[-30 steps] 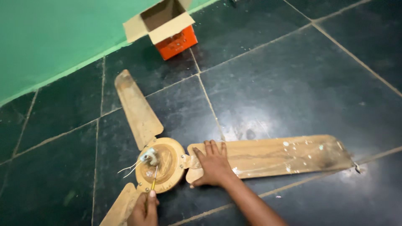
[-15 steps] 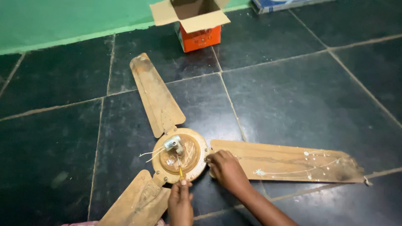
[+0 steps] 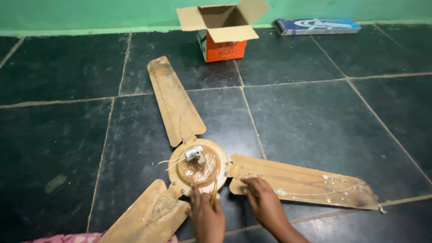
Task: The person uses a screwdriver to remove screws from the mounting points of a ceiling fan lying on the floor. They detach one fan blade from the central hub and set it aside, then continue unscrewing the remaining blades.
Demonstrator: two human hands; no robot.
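A dusty tan ceiling fan lies on the dark tiled floor, its round motor hub facing up with a short metal stub and thin white wires. Three blades spread out: one toward the wall, one to the right, one to the lower left. My left hand is shut on a thin yellow-handled screwdriver, its tip at the hub's near rim. My right hand presses flat on the right blade's root, next to the hub.
An open cardboard box with orange sides stands near the green wall. A flat blue and white carton lies along the wall to its right. Pink cloth shows at the bottom left edge.
The view has swung, so the fan sits more central. My left hand has shifted with the screwdriver to the right along the hub's rim. My right hand has slid a little along the blade root.
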